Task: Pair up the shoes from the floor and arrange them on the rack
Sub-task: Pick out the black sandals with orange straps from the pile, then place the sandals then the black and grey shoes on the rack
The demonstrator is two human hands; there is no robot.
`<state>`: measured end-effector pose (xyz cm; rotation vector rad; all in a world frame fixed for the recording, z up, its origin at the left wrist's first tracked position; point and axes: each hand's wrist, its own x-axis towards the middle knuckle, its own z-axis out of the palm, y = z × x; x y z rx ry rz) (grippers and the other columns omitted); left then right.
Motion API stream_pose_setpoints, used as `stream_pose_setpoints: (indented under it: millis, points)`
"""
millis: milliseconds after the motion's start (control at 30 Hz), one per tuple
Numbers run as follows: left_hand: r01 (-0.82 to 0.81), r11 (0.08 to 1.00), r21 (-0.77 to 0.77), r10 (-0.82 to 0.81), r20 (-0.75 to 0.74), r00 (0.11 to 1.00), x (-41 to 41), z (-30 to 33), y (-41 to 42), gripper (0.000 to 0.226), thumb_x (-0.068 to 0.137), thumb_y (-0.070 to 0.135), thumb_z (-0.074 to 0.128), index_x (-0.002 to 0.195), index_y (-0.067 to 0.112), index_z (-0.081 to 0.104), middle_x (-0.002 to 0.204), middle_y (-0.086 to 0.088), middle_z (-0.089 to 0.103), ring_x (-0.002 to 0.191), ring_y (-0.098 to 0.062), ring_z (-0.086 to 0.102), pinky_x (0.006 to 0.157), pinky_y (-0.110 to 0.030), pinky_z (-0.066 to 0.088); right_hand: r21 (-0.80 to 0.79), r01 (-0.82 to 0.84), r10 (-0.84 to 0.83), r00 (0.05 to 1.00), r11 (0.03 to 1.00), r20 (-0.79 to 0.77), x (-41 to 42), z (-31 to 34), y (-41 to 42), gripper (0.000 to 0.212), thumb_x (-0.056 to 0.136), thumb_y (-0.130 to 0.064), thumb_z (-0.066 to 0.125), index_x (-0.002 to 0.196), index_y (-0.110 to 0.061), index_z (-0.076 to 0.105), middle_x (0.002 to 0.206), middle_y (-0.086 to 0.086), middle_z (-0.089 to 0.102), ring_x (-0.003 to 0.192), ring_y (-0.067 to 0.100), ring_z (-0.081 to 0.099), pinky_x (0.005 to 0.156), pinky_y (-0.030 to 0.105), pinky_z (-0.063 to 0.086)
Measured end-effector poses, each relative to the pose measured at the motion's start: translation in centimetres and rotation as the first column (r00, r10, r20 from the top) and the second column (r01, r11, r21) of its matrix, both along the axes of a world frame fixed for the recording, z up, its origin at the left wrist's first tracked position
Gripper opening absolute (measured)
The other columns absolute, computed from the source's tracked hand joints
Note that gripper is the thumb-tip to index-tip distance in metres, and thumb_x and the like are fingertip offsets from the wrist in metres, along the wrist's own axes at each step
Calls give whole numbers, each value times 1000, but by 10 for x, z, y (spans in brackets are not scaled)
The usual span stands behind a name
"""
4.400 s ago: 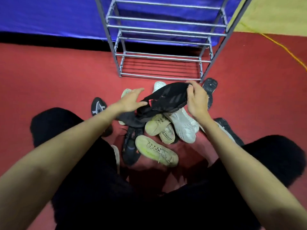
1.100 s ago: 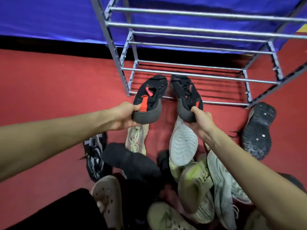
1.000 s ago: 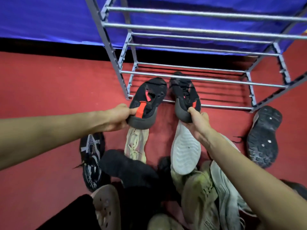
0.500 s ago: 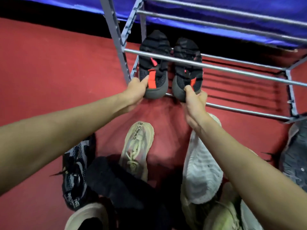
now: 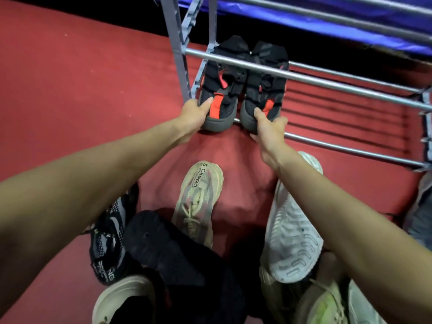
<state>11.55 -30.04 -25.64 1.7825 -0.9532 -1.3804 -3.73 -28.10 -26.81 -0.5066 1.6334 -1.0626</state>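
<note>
Two black shoes with red heel tabs lie side by side on the bottom shelf of the grey metal rack [image 5: 327, 81], at its left end, toes pointing away from me. My left hand [image 5: 195, 114] grips the heel of the left black shoe [image 5: 221, 90]. My right hand [image 5: 268, 129] grips the heel of the right black shoe [image 5: 265, 87]. A rack bar crosses above both shoes. On the floor below lie a beige shoe [image 5: 198, 199], a white shoe [image 5: 292, 242] sole up, and a black-and-white shoe [image 5: 108, 239].
A black shoe [image 5: 168, 249] and more beige and greenish shoes [image 5: 325, 305] are piled near the bottom edge. A dark shoe [image 5: 420, 206] lies at the right edge. The floor is red carpet; a blue sheet hangs behind the rack.
Both hands have carried the black pair forward from above the pile and slid it onto the bottom shelf; the view has moved closer to the rack.
</note>
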Motion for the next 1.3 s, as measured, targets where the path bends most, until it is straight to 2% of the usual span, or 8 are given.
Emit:
stream_pose_setpoints:
  millis: [133,367,467,667,833,900,1133,1300]
  points:
    - [-19,999,-51,23,85,996,1,-3,1,22,98,28,48,93,7,55,93,-13,56,89,-20,52,80,-32,44,60,-55,52,998,997,37,1,2,4,45,92,-15,53,132,-2,40,127,17,58,91,24,61,66,28,56]
    - [-45,999,-22,47,101,994,4,6,10,21,100,21,40,92,7,54,96,-18,58,93,-24,57,98,-48,50,139,-162,163,987,977,4,7,14,18,51,96,-30,50,139,-7,34,140,14,50,82,27,67,64,26,55]
    - [18,1000,21,-24,341,940,9,11,30,27,96,19,39,105,3,59,121,-25,62,114,-36,59,98,-39,49,159,-238,254,963,958,-88,4,22,36,46,95,-26,52,135,-4,43,117,17,61,98,31,65,73,32,56]
    - [444,868,224,-467,675,571,9,29,114,42,90,21,49,127,1,43,130,-23,48,120,-40,49,98,-41,40,201,-432,476,813,879,-336,-1,46,106,43,91,-14,53,132,-4,44,114,12,55,104,28,56,104,46,44]
    - [894,305,329,-709,705,-17,11,64,167,36,86,14,52,121,5,52,121,-16,52,118,-33,48,97,-42,43,177,-614,610,625,769,-487,-17,83,170,35,87,-8,54,121,0,60,100,7,61,91,19,59,85,26,46]
    - [898,237,370,-707,700,-101,9,73,175,35,87,15,52,120,6,53,120,-15,53,117,-32,47,98,-43,42,217,-703,677,480,677,-557,-21,94,197,32,87,-10,55,118,0,59,108,14,64,96,25,61,91,31,48]
    - [691,519,504,-783,604,148,39,91,195,32,88,13,50,116,2,61,119,-20,65,110,-34,61,92,-38,50,599,-783,857,-182,170,-482,10,94,279,108,70,-52,75,148,-6,17,136,20,40,126,39,45,105,44,39]
    - [625,532,571,-789,601,123,55,84,243,57,82,3,56,137,1,42,140,-17,47,130,-31,47,109,-38,40,708,-681,812,-297,188,-502,34,74,302,129,69,-33,82,152,-15,-15,147,26,20,131,41,34,102,47,42]
